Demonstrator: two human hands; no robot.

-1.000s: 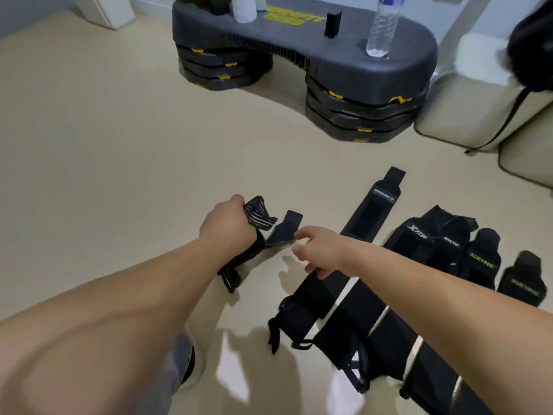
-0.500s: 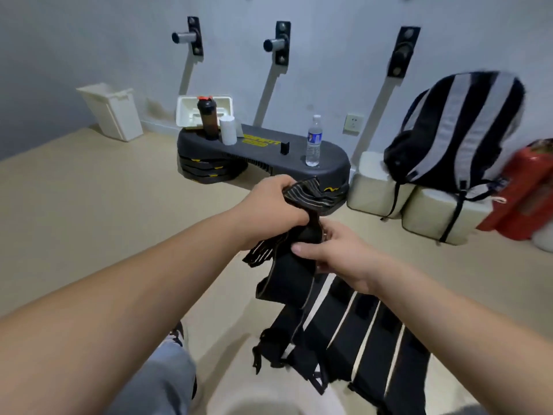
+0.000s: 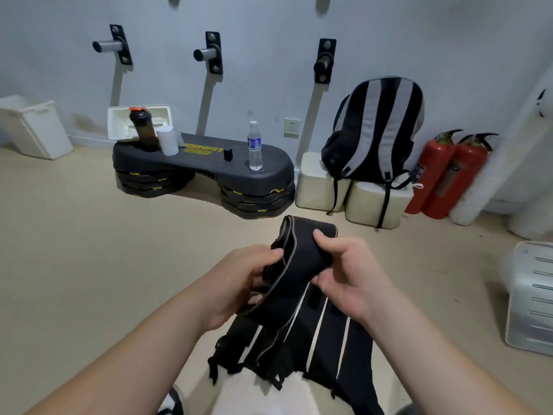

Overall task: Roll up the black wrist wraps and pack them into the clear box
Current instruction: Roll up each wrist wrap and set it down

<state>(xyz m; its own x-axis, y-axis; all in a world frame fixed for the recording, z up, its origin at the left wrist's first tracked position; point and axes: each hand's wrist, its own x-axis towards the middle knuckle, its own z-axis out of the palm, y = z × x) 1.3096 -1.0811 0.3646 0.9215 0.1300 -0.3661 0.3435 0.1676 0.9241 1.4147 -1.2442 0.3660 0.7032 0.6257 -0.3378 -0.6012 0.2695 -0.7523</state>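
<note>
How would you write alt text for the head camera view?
The left hand and right hand grip a partly rolled black wrist wrap above more wraps on the floor. Behind stand a step platform and striped backpack.

Your left fingers [image 3: 264, 253] mostly hidden behind held wrap [image 3: 302, 250]; floor wraps [image 3: 329, 339], pale box [image 3: 529, 298] cropped by frame edges.
</note>
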